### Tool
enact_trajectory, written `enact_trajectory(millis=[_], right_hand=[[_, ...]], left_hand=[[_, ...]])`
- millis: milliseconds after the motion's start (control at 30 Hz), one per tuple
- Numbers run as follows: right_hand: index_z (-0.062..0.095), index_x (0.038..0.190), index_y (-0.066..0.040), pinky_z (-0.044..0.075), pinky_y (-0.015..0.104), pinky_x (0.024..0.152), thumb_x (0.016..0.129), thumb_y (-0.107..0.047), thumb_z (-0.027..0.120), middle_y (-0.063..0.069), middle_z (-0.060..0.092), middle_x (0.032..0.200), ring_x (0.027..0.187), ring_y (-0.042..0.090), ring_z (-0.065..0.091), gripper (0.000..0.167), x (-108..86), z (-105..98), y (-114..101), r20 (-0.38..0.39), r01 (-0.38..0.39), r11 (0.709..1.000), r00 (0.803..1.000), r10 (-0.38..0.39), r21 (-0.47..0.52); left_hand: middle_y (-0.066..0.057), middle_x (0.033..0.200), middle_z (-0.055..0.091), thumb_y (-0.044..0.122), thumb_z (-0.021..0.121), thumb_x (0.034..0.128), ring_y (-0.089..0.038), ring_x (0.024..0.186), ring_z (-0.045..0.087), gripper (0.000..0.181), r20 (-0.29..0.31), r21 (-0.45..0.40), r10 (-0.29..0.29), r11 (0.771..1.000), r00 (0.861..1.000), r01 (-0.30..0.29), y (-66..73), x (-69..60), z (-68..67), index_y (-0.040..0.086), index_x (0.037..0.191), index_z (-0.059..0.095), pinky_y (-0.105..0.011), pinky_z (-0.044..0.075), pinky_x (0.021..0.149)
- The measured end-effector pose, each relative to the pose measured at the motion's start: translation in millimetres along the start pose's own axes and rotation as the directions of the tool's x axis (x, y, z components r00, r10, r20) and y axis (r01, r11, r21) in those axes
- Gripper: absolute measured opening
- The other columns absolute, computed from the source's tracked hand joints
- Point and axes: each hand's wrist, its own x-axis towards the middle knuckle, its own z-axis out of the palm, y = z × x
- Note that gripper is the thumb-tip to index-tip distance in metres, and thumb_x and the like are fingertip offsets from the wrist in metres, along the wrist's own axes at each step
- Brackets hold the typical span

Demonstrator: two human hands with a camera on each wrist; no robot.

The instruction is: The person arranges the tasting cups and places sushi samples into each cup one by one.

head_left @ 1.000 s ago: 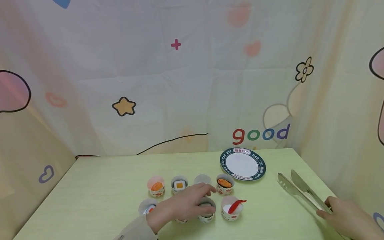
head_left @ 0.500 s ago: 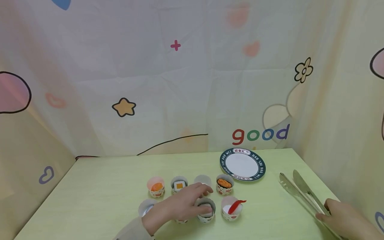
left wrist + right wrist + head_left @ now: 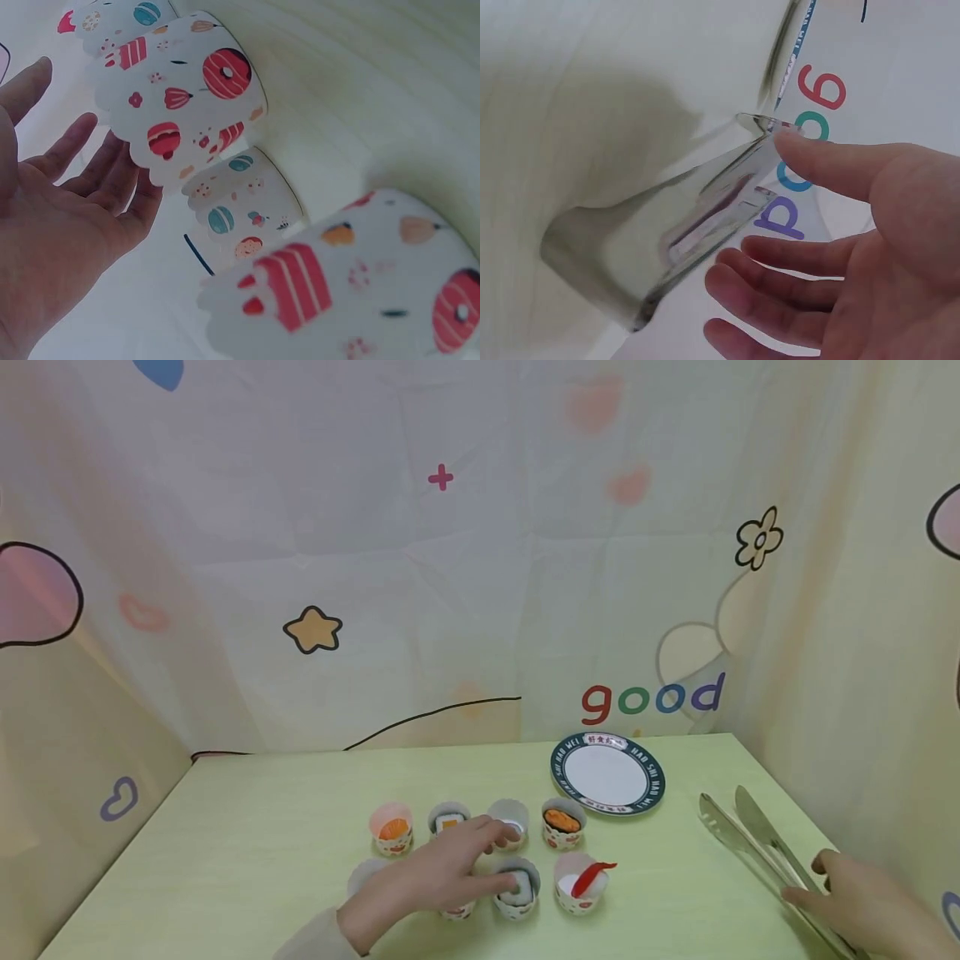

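My left hand [image 3: 450,868] hovers over paper cups on the table, fingers loosely spread and holding nothing. Its thumb reaches over a front cup [image 3: 514,912] with a pale sushi-like roll [image 3: 517,888]; whether they touch, I cannot tell. In the left wrist view, that hand [image 3: 67,217] is beside a patterned cup [image 3: 184,120]. At the right, my right hand [image 3: 870,902] lies by metal tongs [image 3: 756,814]. The right wrist view has its fingers relaxed and apart from the tongs [image 3: 592,251], while the thumb tip overlaps their edge. Two front-row cups are partly hidden behind the left hand.
Other cups carry an orange piece [image 3: 393,829], a red-tailed piece [image 3: 588,881] and an orange-topped piece [image 3: 562,820]. A dark-rimmed white plate [image 3: 606,775] stands behind them. Printed curtains [image 3: 450,568] enclose the table [image 3: 247,843] at the back and sides.
My left hand has drawn slightly left, uncovering more of the pale roll. The right hand's fingers have loosened from the tongs, which have shifted a little right.
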Motion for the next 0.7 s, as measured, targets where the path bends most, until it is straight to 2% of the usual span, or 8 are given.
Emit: enact_trajectory(millis=[133,300,500,700], right_hand=[[0.056,0.105,0.019,0.051,0.058,0.070,0.091,-0.035,0.078,0.022,0.065,0.088,0.081,0.042,0.064,0.060,3.7,-4.4,-7.2,-0.113,0.030,0.999,0.993,-0.033,-0.025],[0.060,0.107,0.015,0.050,0.059,0.072,0.091,-0.031,0.078,0.026,0.065,0.095,0.088,0.045,0.063,0.052,5.8,-9.4,-21.2,-0.218,0.073,0.996,0.972,-0.082,-0.048],[0.062,0.112,0.009,0.050,0.060,0.073,0.090,-0.029,0.080,0.024,0.066,0.100,0.088,0.042,0.063,0.048,8.2,-13.5,-38.0,-0.251,0.119,0.992,0.960,-0.125,-0.038],[0.060,0.119,0.012,0.051,0.061,0.079,0.090,-0.026,0.081,0.029,0.065,0.111,0.095,0.044,0.065,0.053,10.9,-15.3,-53.2,-0.277,0.182,0.983,0.944,-0.181,-0.023]], left_hand=[[0.002,0.133,0.060,0.039,0.070,0.0989,-0.018,0.117,0.058,0.048,-0.016,-0.032,-0.001,0.999,1.000,0.001,-2.8,-5.7,-4.3,0.017,0.140,0.057,-0.030,0.051,0.093],[-0.001,0.131,0.060,0.038,0.070,0.0992,-0.021,0.116,0.058,0.046,-0.040,-0.025,0.011,1.000,0.999,-0.012,-5.8,-13.2,-9.9,0.015,0.137,0.058,-0.032,0.050,0.094],[0.001,0.128,0.058,0.040,0.068,0.1003,-0.020,0.115,0.058,0.044,-0.060,0.011,0.019,1.000,0.998,-0.019,-9.7,-22.9,-17.8,0.017,0.137,0.058,-0.034,0.050,0.096],[0.002,0.135,0.055,0.040,0.065,0.1019,-0.024,0.120,0.057,0.044,-0.098,-0.036,0.038,0.999,0.994,-0.041,-14.5,-34.3,-26.1,0.015,0.137,0.057,-0.038,0.048,0.101]])
